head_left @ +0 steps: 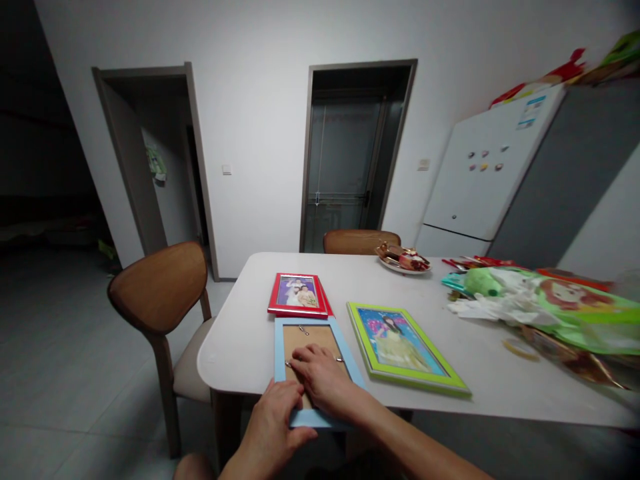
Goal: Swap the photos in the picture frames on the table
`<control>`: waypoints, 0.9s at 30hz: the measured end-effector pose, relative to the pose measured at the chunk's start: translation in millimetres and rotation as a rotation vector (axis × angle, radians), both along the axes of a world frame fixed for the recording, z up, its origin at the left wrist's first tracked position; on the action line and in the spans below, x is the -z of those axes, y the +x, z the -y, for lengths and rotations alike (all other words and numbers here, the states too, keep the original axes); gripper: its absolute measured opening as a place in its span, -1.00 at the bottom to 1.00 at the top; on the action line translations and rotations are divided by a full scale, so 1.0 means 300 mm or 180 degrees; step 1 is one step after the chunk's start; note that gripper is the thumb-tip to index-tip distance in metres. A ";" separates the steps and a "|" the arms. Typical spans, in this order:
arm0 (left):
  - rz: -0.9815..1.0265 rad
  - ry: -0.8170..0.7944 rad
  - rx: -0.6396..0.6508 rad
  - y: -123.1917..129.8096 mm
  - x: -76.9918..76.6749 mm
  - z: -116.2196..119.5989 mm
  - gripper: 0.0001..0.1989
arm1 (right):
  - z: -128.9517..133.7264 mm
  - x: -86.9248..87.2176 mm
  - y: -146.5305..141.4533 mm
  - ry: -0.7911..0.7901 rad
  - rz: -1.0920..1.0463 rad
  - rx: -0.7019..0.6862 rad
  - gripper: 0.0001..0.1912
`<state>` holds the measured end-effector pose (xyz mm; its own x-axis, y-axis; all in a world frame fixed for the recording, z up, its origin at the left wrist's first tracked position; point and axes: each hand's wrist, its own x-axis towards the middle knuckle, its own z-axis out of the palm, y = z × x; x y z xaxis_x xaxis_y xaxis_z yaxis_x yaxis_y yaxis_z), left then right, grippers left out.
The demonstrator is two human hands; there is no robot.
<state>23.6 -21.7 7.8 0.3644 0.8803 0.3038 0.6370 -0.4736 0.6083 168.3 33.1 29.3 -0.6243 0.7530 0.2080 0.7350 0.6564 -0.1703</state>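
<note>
A light blue photo frame (353, 360) lies face down at the table's near edge, its brown backing board (320, 339) showing. Small metal clips sit along the board's edges. My left hand (275, 417) is closed around the frame's lower left corner, thumb over the near edge. Across the board rests my right hand (325, 381), its fingers bent and pressed together on the backing beside the left metal clip (288, 365). Whether its fingertips pinch that clip is hard to see. My hands and right forearm cover the frame's lower part.
Beyond the blue frame, a red photo frame (274, 297) lies face up on another red one. To the right is a lime green photo frame (367, 350). A plate (400, 268), crumpled tissue (480, 308) and a green bag (605, 320) occupy the white table (235, 320). A chair (165, 287) stands left.
</note>
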 end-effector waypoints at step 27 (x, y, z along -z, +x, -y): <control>-0.0044 -0.0054 -0.0035 -0.010 -0.007 -0.016 -0.68 | 0.063 -0.011 0.092 -0.0215 -0.0652 -0.0213 -0.75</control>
